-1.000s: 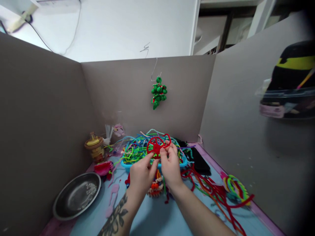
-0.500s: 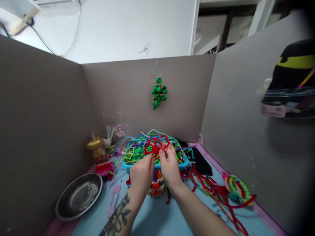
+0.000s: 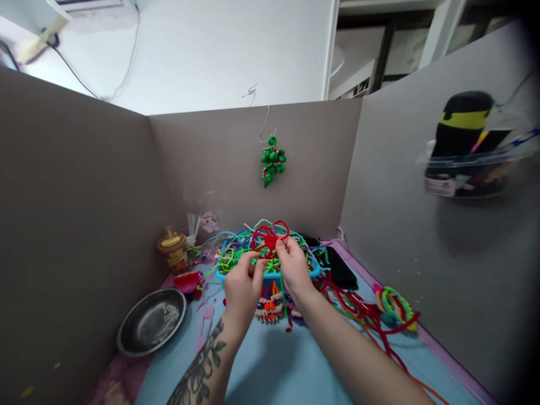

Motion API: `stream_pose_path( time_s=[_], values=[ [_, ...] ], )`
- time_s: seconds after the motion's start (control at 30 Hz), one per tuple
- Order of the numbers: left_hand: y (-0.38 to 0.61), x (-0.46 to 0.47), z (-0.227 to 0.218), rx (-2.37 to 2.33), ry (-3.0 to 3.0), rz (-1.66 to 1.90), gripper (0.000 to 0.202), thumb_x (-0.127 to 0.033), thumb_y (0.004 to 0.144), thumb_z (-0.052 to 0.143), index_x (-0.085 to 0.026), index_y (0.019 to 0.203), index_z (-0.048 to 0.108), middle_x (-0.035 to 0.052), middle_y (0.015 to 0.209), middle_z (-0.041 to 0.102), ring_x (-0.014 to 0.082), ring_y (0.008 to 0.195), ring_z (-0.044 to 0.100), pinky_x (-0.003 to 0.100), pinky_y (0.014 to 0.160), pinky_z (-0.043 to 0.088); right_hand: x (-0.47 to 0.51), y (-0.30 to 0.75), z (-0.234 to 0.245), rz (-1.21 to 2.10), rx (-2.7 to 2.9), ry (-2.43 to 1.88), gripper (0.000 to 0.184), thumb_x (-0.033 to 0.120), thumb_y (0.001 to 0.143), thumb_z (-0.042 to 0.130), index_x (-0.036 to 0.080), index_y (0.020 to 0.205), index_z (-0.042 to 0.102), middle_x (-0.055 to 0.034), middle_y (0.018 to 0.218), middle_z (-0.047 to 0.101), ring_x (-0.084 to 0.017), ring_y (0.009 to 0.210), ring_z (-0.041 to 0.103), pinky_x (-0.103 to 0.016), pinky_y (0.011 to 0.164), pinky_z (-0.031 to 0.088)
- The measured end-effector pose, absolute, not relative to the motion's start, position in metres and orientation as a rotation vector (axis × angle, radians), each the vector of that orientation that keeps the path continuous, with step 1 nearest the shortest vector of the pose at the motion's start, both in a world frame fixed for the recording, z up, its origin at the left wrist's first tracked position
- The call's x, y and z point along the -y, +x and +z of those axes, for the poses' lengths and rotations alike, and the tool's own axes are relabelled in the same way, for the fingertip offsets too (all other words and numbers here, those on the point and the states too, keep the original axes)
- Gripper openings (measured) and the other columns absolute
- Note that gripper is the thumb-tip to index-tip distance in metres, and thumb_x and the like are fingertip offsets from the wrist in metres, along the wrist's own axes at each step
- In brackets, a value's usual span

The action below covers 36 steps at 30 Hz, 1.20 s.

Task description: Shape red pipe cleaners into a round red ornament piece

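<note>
Holding red loops [image 3: 270, 242], blue tabletop [image 3: 270, 371], grey partitions [image 3: 312, 169]

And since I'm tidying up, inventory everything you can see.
Openwork piece: 1, red, held
Tray: 1, blue, centre
Fuzzy strands: many, mixed, tray
Loose strands: several, mostly red, right
Looped bundle: 1, multicoloured, far right
Beaded work: count unclear, multicoloured, before tray
Bowl: 1, silver, left
Cup: 1, brown, back left
Sticks: several, white, back left
Strip: 1, pink, by bowl
Slab: 1, black, right
Ornament: 1, green, back panel
Holder: 1, clear, right panel
Left hand: 1, bare, centre
Right hand: 1, bare, centre
</note>
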<state>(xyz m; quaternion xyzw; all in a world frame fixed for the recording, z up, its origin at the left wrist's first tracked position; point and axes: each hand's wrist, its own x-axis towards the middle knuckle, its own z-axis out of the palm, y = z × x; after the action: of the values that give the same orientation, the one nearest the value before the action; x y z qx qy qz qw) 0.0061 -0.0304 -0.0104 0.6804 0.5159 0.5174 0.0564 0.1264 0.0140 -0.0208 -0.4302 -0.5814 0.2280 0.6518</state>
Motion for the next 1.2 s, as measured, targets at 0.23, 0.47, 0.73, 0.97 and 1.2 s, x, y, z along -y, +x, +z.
stream_pose_path(
  time_s=[0.23, 0.47, 0.73, 0.97, 1.2],
  values=[
    [-0.012, 0.056, -0.059, -1.400, 1.836, 1.366, 0.026, -0.037, 0.083, 0.049, -0.016, 0.072, 0.061, 0.0005, 0.064, 0.059, 0.0141, 0.060, 0.053, 0.022, 0.056, 0.040, 0.039, 0.139, -0.075, 0.563, 1.461, -1.094, 0.016, 0.031, 0.083, 0.048, 0.020, 0.074, 0.056, -0.0078, 0.100, 0.052, -0.021, 0.096, 0.051, -0.036, 0.086, 0.044],
    [-0.013, 0.065, -0.099, -1.289, 1.613, 1.094, 0.028, -0.038, 0.079, 0.054, -0.014, 0.071, 0.065, 0.0005, 0.061, 0.061, 0.0137, 0.058, 0.053, 0.023, 0.057, 0.041, 0.075, 0.148, -0.120, 0.634, 1.468, -1.229, 0.016, 0.029, 0.085, 0.045, 0.021, 0.086, 0.058, -0.0089, 0.111, 0.049, -0.023, 0.111, 0.046, -0.039, 0.097, 0.036],
    [-0.018, 0.067, -0.103, -1.276, 1.434, 0.843, 0.027, -0.038, 0.073, 0.059, -0.013, 0.070, 0.069, 0.0041, 0.065, 0.066, 0.0155, 0.061, 0.054, 0.025, 0.059, 0.042, 0.084, 0.152, -0.124, 0.762, 1.528, -1.259, 0.015, 0.024, 0.086, 0.044, 0.021, 0.077, 0.055, -0.0074, 0.108, 0.051, -0.021, 0.108, 0.047, -0.035, 0.095, 0.037],
    [-0.014, 0.067, -0.111, -1.343, 1.352, 0.733, 0.026, -0.038, 0.070, 0.061, -0.014, 0.067, 0.069, 0.0006, 0.054, 0.058, 0.0111, 0.050, 0.045, 0.022, 0.049, 0.034, 0.087, 0.152, -0.127, 0.749, 1.575, -1.311, 0.009, 0.021, 0.084, 0.046, 0.021, 0.079, 0.053, -0.0077, 0.110, 0.050, -0.022, 0.106, 0.050, -0.033, 0.090, 0.041],
    [-0.010, 0.072, -0.106, -1.385, 1.358, 0.773, 0.022, -0.035, 0.071, 0.062, -0.014, 0.065, 0.068, -0.0006, 0.054, 0.060, 0.0102, 0.050, 0.045, 0.020, 0.050, 0.035, 0.087, 0.152, -0.131, 0.722, 1.609, -1.306, 0.008, 0.020, 0.084, 0.047, 0.020, 0.078, 0.053, -0.0088, 0.110, 0.049, -0.023, 0.106, 0.049, -0.035, 0.089, 0.042]
  ],
)
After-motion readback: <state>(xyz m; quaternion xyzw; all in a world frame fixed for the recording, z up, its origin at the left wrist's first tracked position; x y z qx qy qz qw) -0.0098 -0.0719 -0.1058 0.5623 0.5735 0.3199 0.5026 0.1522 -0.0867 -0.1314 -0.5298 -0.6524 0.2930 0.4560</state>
